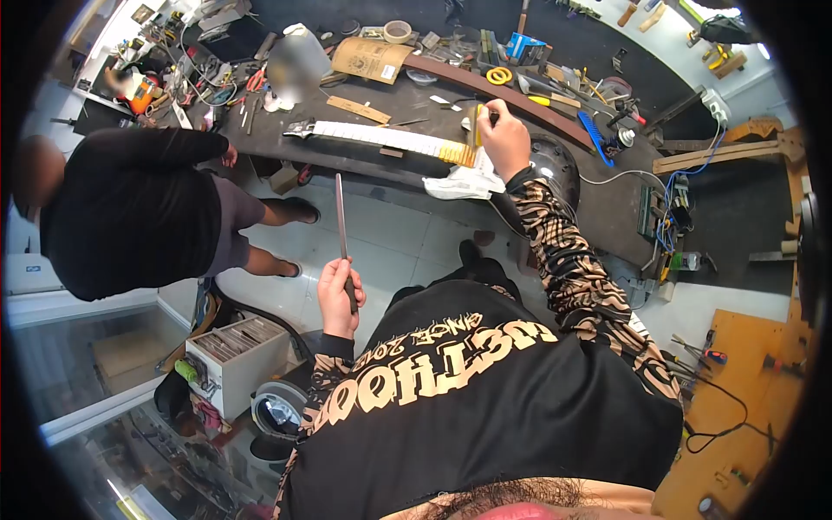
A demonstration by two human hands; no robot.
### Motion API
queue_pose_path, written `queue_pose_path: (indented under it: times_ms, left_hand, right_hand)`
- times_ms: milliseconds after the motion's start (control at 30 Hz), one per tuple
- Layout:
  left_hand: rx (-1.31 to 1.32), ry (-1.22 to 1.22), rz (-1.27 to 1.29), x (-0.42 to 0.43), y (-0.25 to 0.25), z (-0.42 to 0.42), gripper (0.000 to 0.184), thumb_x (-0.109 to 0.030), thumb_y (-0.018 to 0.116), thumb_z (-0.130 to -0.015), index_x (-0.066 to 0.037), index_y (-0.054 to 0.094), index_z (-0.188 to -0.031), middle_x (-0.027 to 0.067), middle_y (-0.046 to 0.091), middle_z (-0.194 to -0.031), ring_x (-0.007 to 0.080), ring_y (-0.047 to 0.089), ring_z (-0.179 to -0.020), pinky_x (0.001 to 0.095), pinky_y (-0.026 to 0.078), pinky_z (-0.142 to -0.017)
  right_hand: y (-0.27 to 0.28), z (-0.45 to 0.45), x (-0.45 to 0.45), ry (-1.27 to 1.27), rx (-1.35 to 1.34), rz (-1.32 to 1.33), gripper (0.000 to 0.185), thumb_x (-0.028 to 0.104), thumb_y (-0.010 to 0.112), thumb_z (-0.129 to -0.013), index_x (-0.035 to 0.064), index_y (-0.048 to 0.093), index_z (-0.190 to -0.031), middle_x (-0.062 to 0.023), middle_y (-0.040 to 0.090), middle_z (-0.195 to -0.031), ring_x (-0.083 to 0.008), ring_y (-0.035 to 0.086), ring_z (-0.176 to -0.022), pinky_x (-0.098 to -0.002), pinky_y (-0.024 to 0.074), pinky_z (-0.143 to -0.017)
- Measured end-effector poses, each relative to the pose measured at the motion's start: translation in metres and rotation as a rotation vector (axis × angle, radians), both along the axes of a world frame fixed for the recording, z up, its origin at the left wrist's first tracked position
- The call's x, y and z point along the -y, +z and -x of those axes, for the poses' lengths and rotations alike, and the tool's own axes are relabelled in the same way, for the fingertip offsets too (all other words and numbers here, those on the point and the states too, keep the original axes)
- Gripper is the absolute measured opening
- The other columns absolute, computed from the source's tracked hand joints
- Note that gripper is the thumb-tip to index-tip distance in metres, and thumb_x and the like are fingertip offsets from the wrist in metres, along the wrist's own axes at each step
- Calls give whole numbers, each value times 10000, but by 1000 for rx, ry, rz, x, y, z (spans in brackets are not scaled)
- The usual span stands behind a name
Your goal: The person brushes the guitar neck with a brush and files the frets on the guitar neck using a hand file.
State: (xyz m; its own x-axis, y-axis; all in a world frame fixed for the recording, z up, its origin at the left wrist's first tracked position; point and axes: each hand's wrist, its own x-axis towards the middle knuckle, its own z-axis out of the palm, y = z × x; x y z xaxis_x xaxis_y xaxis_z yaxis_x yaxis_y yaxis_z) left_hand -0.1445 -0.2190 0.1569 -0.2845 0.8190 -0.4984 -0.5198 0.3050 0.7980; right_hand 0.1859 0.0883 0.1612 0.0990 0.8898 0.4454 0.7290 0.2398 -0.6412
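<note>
My left hand is closed around the dark handle of a long, flat metal file, held upright in front of the bench. My right hand is closed on a narrow yellow tool, its kind unclear, at the right end of a guitar neck. That neck lies along the bench edge, its fingerboard covered in white tape strips, with yellow at the right end. A crumpled white cloth hangs under this end, below my right hand.
Another person stands at the left by the workbench. A brown wooden strip, yellow tape roll and blue brush lie behind. A black round stool-like object is at right; a file box stands lower left.
</note>
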Motion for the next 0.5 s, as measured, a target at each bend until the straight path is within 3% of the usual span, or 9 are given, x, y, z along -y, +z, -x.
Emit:
queue_pose_path:
  times_ms: [67,100,167,233,300,367,500]
  left_hand:
    - [5,-1,-4,11,-2,11,187,-268,641,-1195,-84,631,-1229,26,621,-778,99,517,-514,266,408,-447]
    - [9,-2,-4,17,-4,16,188,-268,641,-1195,-83,631,-1229,25,620,-777,98,517,-513,266,408,-445]
    - [13,10,-10,31,-4,26,185,-264,639,-1195,-82,626,-1227,23,616,-772,95,517,-514,268,409,-442]
    - [19,33,-3,47,-1,37,181,-260,637,-1195,-82,625,-1228,23,615,-770,94,520,-515,269,408,-440]
    - [34,52,3,62,-2,48,167,-254,635,-1195,-89,622,-1223,26,621,-773,96,524,-518,271,407,-442]
    - [41,78,21,75,-5,59,163,-253,636,-1194,-92,621,-1217,28,625,-774,97,525,-519,273,406,-442]
    - [61,100,45,93,-11,75,153,-251,649,-1189,-102,619,-1202,32,629,-771,109,532,-522,277,406,-445]
  right_hand:
    - [-22,21,0,46,99,101,282,391,650,-1112,123,735,-1121,-190,790,-806,-434,792,-787,-552,618,-721]
    - [-29,37,3,170,59,158,303,402,656,-1107,112,741,-1127,-216,799,-853,-445,797,-849,-553,619,-778]
    - [-33,61,0,187,16,147,320,409,660,-1105,103,751,-1135,-239,803,-886,-452,797,-885,-546,617,-806]
    - [-18,69,-7,101,-202,187,321,423,668,-1104,117,759,-1133,-229,807,-873,-446,802,-859,-549,620,-781]
    - [13,65,-2,18,43,-1,316,440,668,-1106,138,761,-1114,-215,801,-834,-436,804,-820,-555,620,-745]
    - [37,56,8,-18,124,4,302,440,664,-1107,152,755,-1120,-189,805,-812,-414,808,-783,-548,622,-700]
    - [15,63,17,-73,350,60,278,408,679,-1090,140,751,-1114,-173,800,-791,-418,805,-777,-550,631,-720]
